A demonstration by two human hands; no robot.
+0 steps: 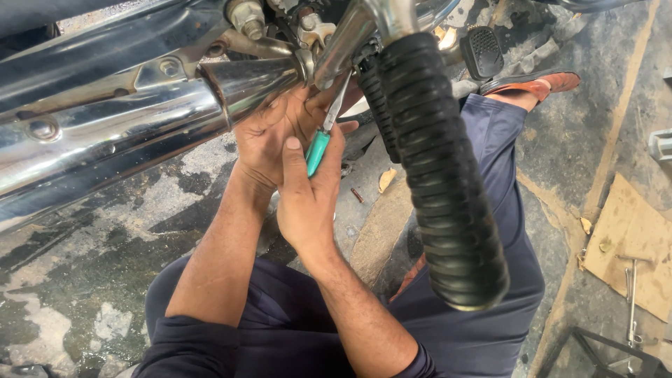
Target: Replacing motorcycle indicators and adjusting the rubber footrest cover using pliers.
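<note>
I look down at the underside of a motorcycle. My right hand [308, 189] grips a tool with a teal handle [317, 152]; its metal shaft [338, 103] angles up toward the parts beneath the frame. My left hand [269, 136] is pressed up against the end of the chrome exhaust pipe [105, 126], its fingers spread beside the tool's shaft. Whether the left hand grasps anything is hidden by the right hand. A black ribbed rubber footrest [437, 175] juts toward the camera just right of both hands.
My legs in dark blue trousers [490, 210] fold on the stained concrete floor [84, 280], with a brown shoe [535, 84] at the upper right. A cardboard piece [633, 241] with a long metal tool [632, 294] lies at the right. A black pedal [483, 50] sits above.
</note>
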